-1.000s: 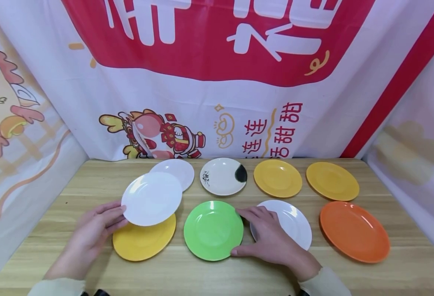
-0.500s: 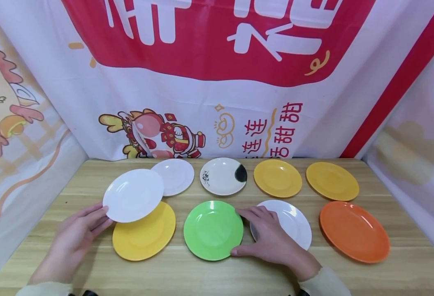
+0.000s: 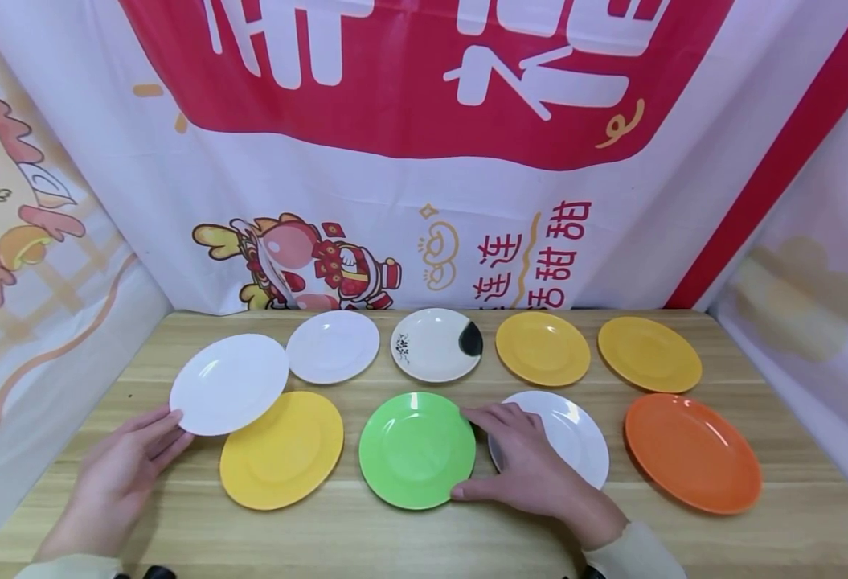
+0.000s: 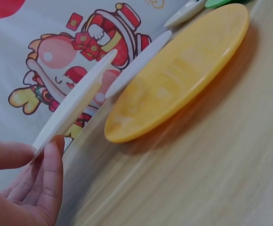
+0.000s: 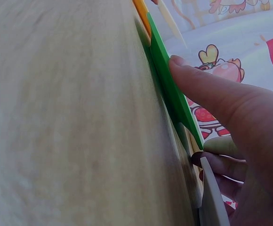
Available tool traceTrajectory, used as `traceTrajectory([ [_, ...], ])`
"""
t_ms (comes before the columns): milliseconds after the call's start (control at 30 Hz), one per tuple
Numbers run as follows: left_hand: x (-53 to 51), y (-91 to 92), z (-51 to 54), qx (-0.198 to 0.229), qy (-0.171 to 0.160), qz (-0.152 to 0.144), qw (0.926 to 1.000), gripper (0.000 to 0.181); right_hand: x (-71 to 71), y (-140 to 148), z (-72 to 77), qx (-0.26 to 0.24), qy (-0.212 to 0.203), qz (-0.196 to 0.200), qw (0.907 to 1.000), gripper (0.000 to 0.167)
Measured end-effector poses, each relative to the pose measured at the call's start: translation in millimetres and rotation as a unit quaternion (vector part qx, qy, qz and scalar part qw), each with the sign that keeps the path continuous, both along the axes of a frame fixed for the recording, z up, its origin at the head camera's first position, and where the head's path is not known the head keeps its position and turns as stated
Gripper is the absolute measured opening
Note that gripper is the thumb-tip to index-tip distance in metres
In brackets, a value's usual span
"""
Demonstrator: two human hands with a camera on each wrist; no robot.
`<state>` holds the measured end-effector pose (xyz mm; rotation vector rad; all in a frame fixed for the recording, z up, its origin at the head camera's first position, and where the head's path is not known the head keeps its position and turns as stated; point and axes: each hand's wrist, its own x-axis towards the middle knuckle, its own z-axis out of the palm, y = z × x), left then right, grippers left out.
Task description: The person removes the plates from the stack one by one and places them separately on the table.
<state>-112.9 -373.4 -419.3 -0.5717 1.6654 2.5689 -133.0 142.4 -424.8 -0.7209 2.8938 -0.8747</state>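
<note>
My left hand (image 3: 123, 466) pinches the near-left rim of a white plate (image 3: 230, 384) between thumb and fingers. In the left wrist view, that white plate (image 4: 75, 101) is raised off the table, its shadow below. Right of it, a yellow plate (image 3: 282, 452) lies partly under its edge as the head view sees it. My right hand (image 3: 528, 462) holds the right rim of a green plate (image 3: 416, 450), thumb at the near side and fingers at the far side. Part of another white plate (image 3: 564, 438) lies hidden behind that hand.
Along the back of the wooden table stand a white plate (image 3: 335, 347), a patterned plate (image 3: 434, 346) and two yellow plates, one in the middle (image 3: 542, 348) and one farther right (image 3: 649, 354). An orange plate (image 3: 693, 453) lies at the right. Printed cloth (image 3: 424, 225) walls the back and sides.
My left hand has moved left with the white plate, uncovering more of the yellow plate and the white plate behind. The right hand has stayed on the green plate.
</note>
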Motion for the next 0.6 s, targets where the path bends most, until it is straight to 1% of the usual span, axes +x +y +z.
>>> traceTrajectory([
  [100, 0.6, -7.1, -3.3, 0.01, -0.002, 0.011, 0.9999, 0.034, -0.4, -0.5, 0.5, 0.001, -0.003, 0.0, 1.0, 0.1],
  [233, 1.7, -15.4, -5.5, 0.021, 0.0, 0.012, 0.9997, 0.037, -0.8, -0.7, 0.5, 0.001, -0.01, -0.001, 0.9999, 0.1],
  [300, 2.4, -18.4, -5.9, 0.03, -0.004, 0.018, 0.9994, 0.038, -1.0, -0.7, 0.5, 0.002, -0.012, -0.002, 0.9999, 0.1],
  [600, 2.8, -23.8, -6.3, 0.031, -0.044, 0.057, 0.9969, 0.036, -1.4, -0.6, -0.1, 0.005, -0.01, -0.002, 0.9999, 0.1],
])
